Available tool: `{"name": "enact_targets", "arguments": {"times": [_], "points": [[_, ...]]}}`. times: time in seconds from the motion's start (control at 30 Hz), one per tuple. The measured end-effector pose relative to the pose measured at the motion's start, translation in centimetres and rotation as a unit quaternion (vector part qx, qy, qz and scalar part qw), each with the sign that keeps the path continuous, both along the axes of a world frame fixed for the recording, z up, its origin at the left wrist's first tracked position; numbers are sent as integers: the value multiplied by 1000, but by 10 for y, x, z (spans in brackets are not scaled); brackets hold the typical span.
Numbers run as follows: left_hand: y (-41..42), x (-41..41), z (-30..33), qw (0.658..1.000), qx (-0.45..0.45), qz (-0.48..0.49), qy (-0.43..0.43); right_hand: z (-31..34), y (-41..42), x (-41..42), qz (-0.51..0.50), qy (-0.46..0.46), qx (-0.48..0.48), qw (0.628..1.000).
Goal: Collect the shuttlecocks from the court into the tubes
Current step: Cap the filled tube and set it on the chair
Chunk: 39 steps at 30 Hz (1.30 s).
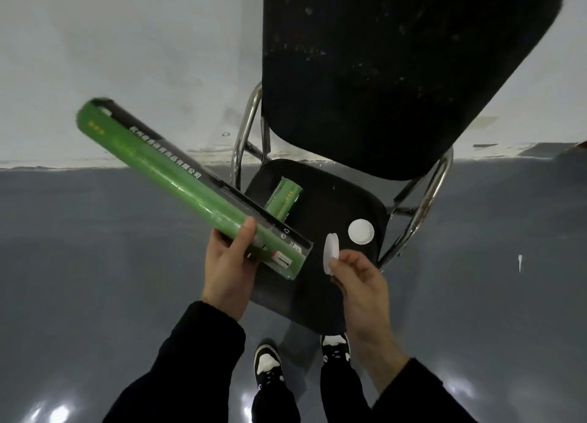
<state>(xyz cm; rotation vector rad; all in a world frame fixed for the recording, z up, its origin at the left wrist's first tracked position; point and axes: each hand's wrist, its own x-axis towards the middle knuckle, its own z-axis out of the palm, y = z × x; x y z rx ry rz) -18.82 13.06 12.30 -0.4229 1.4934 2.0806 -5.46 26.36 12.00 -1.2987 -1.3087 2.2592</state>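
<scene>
The left hand (226, 270) wraps something, thumb on top; the right hand (359, 283) pinches, seemingly between thumb and fingertips (332, 265).

Green tube (178, 181) in left hand (227, 270), white cap (330, 253) pinched in right hand (359, 289), above chair (333, 206).

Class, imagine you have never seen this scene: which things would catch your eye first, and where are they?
The long green tube, held slanted in the left hand at centre, draws the eye first. Next, the white cap pinched in the right hand just off the tube's near end. Behind them stands a black chair, with a second cap and a shorter green tube on its seat.
</scene>
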Motion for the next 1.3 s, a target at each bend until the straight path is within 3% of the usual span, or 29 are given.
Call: {"name": "enact_targets", "arguments": {"times": [0.23,0.37,0.5,0.6,1.07,1.2,1.3], "points": [[23,2,21,991,112,28,-64,33,-1,1,73,78,211,972],[26,6,27,990,118,29,-69,47,2,0,143,45,335,930],[27,10,32,991,106,44,-66,46,2,0,139,35,419,897],[29,11,33,992,104,41,-59,45,1,1,139,43,439,887],[40,24,37,993,79,63,-55,24,-14,4,45,134,351,926],[39,23,38,992,98,50,-66,24,-10,1,65,146,403,901],[37,25,39,990,110,34,-80,27,-6,0,91,172,480,855]]}}
